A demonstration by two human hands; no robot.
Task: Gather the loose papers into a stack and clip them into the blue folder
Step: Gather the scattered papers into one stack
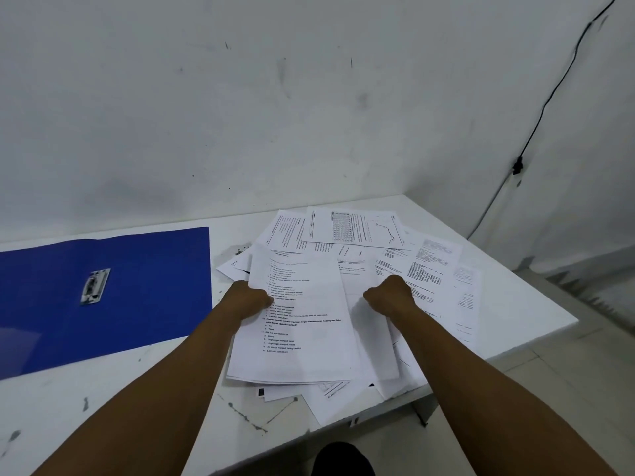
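Both hands on papers (309, 304) — folder (103, 297) open, apart.
Left grip (248, 298) and right grip (390, 294) clenched on sheets, on white surface (137, 389).

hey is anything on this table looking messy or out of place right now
Yes. The loose papers lie fanned at mismatched angles, overlapping, not yet a stack, and some sheets overhang the white table's near edge. Both hands, left and right, grip sheets. The blue folder lies open and flat, its clip empty.
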